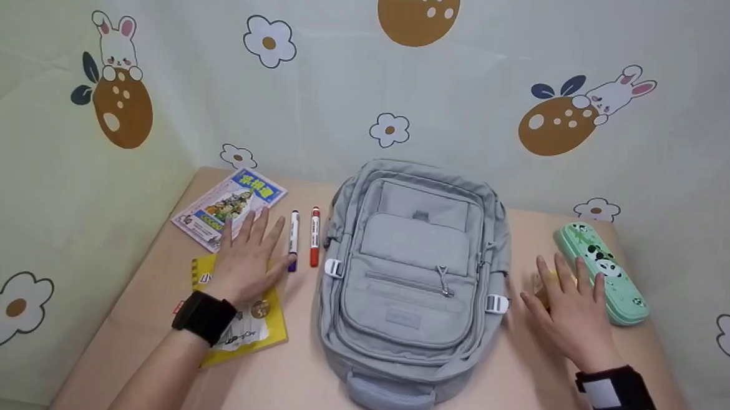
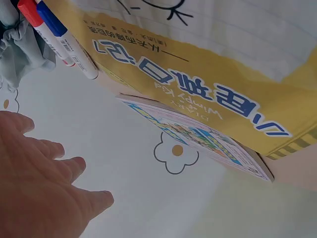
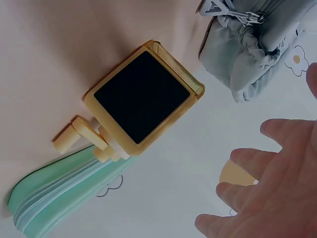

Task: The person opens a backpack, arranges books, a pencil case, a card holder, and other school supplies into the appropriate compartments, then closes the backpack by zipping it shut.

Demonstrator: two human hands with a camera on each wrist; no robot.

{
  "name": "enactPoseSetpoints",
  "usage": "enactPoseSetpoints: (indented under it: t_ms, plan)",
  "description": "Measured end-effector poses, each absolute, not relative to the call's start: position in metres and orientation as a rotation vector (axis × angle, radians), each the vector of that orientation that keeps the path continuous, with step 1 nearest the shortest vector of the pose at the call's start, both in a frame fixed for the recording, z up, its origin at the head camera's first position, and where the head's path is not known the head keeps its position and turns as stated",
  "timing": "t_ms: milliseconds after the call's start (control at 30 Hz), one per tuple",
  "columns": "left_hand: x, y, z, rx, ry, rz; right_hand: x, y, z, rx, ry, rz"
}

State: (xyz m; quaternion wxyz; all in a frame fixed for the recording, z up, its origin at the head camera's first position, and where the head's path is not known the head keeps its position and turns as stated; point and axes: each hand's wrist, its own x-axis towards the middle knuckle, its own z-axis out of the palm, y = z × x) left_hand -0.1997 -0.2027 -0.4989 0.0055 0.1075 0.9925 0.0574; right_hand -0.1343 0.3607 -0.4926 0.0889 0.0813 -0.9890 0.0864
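A grey backpack (image 1: 411, 282) lies flat in the middle of the table, front pockets up. My left hand (image 1: 251, 252) is spread flat with straight fingers over a yellow book (image 1: 258, 334), its fingertips near a blue-capped marker (image 1: 293, 239) and a red-capped marker (image 1: 314, 235). My right hand (image 1: 569, 309) is also spread flat, over a small yellow box with a crank (image 3: 141, 99), next to a green panda pencil case (image 1: 605, 274). Neither hand holds anything. Whether the palms touch what is under them cannot be told.
A second picture book (image 1: 227, 207) lies at the back left, partly under the yellow one's (image 2: 213, 74) far side. A curtain with rabbits and flowers closes in the table (image 1: 305, 389) behind and at both sides. The backpack's handle reaches the front edge.
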Motion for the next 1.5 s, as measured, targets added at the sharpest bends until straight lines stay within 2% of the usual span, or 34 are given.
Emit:
enactPoseSetpoints:
  t_ms: [200, 400, 633, 900, 1100, 1500]
  plan:
    - [-0.195, -0.191, -0.488, 0.418, 3.093, 0.186, -0.134, 0.354, -0.489, 0.313, -2.813, 0.258]
    - [-0.187, -0.155, -0.467, 0.735, 3.027, 0.227, -0.14, 0.34, -0.487, 0.544, -2.585, 0.316]
    - [-0.172, -0.075, -0.446, 1.147, 2.815, 0.261, -0.16, 0.315, -0.484, 0.713, -2.617, 0.426]
    - [-0.163, 0.032, -0.447, 1.405, 2.52, 0.105, -0.201, 0.295, -0.483, 0.752, -2.787, 0.368]
    - [-0.169, 0.07, -0.462, 1.376, 2.522, 0.071, -0.213, 0.292, -0.487, 0.667, -2.936, 0.369]
    - [-0.169, 0.077, -0.476, 1.259, 2.538, 0.092, -0.214, 0.312, -0.5, 0.688, -2.878, 0.411]
